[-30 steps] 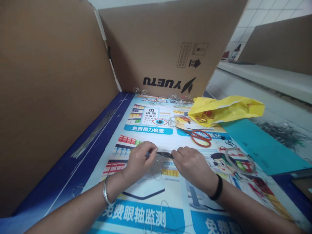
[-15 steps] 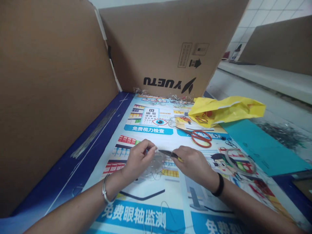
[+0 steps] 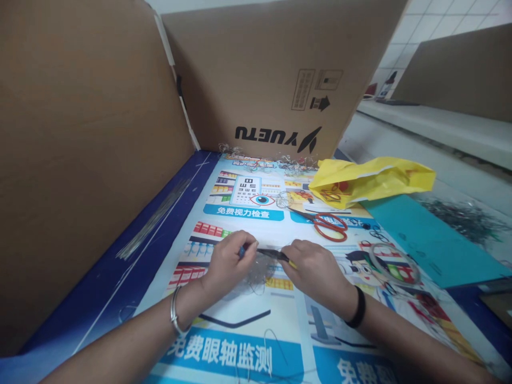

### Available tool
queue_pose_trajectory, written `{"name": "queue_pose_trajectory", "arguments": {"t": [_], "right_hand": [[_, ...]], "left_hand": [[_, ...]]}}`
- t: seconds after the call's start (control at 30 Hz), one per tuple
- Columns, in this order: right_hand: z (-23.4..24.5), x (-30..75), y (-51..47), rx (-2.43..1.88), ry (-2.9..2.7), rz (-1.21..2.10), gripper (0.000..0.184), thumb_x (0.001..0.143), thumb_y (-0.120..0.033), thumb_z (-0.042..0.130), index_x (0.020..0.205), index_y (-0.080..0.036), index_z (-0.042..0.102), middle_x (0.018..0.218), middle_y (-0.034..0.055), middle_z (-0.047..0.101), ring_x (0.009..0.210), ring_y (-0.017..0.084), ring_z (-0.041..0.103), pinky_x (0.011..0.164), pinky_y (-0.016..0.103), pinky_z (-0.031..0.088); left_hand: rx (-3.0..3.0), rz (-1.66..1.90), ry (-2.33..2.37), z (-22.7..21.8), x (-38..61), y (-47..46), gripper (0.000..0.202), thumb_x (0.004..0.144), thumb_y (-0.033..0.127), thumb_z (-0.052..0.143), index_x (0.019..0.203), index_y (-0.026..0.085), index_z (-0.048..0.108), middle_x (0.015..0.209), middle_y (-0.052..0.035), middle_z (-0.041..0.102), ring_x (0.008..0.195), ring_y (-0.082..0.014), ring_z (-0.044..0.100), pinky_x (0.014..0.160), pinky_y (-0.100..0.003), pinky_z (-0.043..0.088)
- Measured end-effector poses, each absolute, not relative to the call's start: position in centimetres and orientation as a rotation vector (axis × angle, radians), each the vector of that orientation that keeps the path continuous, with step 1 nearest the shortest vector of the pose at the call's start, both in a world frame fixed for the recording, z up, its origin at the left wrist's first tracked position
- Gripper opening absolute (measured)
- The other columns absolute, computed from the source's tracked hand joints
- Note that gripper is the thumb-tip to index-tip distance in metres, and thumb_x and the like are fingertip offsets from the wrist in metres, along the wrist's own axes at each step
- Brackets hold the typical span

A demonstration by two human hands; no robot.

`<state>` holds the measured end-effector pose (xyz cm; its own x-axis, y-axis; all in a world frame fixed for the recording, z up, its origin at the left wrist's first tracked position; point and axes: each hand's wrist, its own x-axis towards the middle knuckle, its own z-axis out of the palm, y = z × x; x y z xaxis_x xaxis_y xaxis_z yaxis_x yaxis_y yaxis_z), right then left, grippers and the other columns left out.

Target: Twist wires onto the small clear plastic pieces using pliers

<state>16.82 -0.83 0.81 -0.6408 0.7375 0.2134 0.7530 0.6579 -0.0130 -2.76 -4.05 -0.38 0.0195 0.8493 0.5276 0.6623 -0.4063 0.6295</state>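
Head view showed the right hand (image 3: pixel 314 266) wrapped around dark-nosed pliers (image 3: pixel 272 253) above the printed sheet (image 3: pixel 236 305), their tip at the left hand (image 3: pixel 232 261). The left grip was pinched narrow, its contents unclear.

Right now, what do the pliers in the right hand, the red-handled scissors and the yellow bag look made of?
Pliers: probably steel, going by the dark, tapering, dull-looking jaws; the yellow grip could be plastic or rubber.
Scissors: dark blades, likely metal; evenly coloured red handles, probably plastic.
Yellow bag: creased and fairly matte, perhaps thin plastic or nonwoven fabric; I can't tell which.
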Motion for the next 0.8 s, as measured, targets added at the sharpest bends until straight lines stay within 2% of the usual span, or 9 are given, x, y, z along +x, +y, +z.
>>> {"name": "queue_pose_trajectory", "arguments": {"t": [0.8], "right_hand": [[0.82,16.80,-0.14,-1.213,-2.715,-0.115,0.014,0.084,-0.026,0.052,0.078,-0.019,0.063,0.075,0.0031,0.063,0.072,0.016,0.057,0.061,0.027,0.031]], "left_hand": [[2.109,1.303,1.528,-0.46,-3.08,-3.55,0.009,0.082,0.014,0.052,0.076,0.018,0.058,0.070,-0.0001,0.062,0.064,-0.0114,0.055,0.059,-0.023,0.042]]}}
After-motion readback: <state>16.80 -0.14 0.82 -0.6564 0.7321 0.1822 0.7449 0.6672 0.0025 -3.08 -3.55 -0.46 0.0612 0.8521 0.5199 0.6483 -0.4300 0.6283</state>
